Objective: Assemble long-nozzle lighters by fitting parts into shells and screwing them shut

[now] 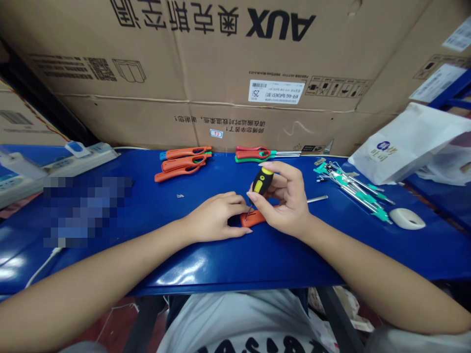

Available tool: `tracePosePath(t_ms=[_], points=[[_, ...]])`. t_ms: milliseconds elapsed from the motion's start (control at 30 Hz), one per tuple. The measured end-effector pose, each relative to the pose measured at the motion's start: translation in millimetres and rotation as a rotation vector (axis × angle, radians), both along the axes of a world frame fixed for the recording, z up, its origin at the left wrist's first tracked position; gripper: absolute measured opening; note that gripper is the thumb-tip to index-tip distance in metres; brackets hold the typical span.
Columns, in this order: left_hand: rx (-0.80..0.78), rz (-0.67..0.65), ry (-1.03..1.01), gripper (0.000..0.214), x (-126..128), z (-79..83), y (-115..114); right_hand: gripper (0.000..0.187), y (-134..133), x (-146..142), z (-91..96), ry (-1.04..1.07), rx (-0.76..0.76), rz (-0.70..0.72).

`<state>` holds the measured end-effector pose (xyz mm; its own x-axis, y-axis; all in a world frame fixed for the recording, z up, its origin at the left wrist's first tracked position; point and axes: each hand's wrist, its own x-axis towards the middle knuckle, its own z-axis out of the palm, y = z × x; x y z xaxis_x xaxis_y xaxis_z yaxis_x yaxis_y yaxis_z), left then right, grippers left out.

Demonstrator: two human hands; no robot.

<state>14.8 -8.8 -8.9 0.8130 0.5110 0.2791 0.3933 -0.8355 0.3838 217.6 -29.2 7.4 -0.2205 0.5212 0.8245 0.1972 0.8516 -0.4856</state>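
My right hand (289, 201) is closed around a black and yellow screwdriver (262, 181). The screwdriver is tilted, its tip down at the near end of an orange-red lighter (255, 217) lying flat on the table. A metal tube pokes out past my right hand from the lighter's far side. My left hand (219, 215) steadies the lighter's left end between thumb and fingers. Several small screws (180, 196) lie to the left of my left hand. Part of the lighter is hidden under my right hand.
Orange handle shells (182, 164) and red and green lighters (253, 154) lie at the back. To the right are metal tubes with green parts (355, 189), a white oval object (407, 218) and a white bag (405, 142). Power strips (83, 159) sit left; a large carton (206, 73) stands behind.
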Motion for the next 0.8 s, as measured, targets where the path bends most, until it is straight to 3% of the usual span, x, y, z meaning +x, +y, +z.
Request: tracePosePath(t_ms=[533,700,800], points=[[-0.010,-0.011,0.002,0.039,0,2.2,0,0.052,-6,4,11.1,-0.066,-0.087,0.008],[-0.010,-0.006,-0.010,0.039,0,0.2,1,0.056,3,6,6.8,-0.099,-0.010,-0.060],[-0.008,-0.014,-0.013,0.039,0,1.0,0,0.055,3,10,12.0,-0.157,0.000,-0.032]])
